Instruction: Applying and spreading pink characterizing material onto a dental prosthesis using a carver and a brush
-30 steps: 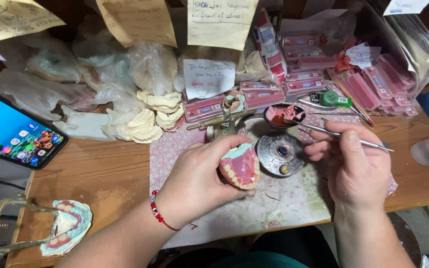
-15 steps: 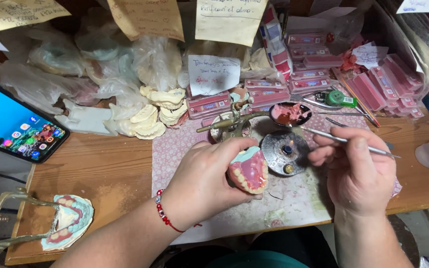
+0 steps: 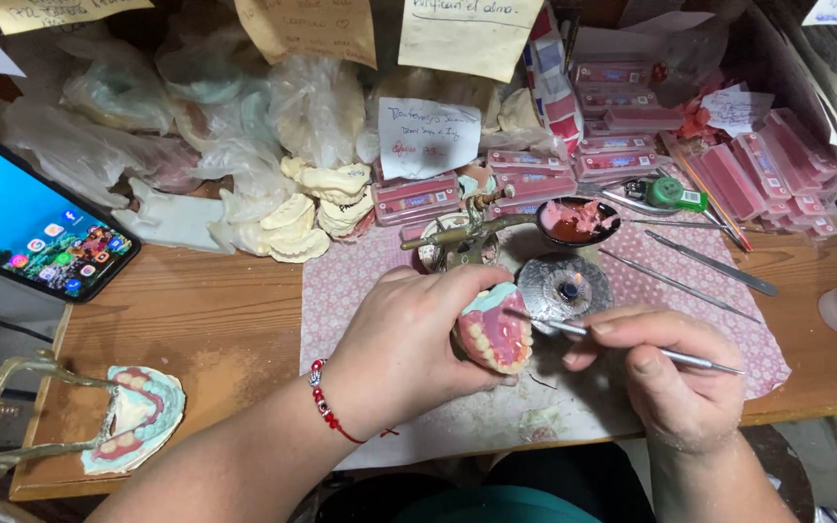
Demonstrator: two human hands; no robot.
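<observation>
Pink wax denture on a plaster model sits gripped in the left hand, fingers curled around it, teeth facing the right hand, held just above the patterned pink cloth on the table. Right hand closed in a pinch grip on a thin metal instrument; its tip touches the pink wax of the denture. Red and white bead bracelet on the left wrist. Just beyond both hands, a small round metal burner with a tiny flame, and past it a dark bowl of pink wax. A brass articulator frame stands just beyond the left hand. Loose metal tools lie on the cloth beyond the right hand, a green-capped item further out. Pink flat boxes are stacked at the back, beyond the right hand. Cream plaster casts and clear plastic bags are piled beyond the left hand, paper notes among them. Well out on the left hand's side, a lit smartphone rests on the table, and nearer the person a second denture model in a brass articulator.
</observation>
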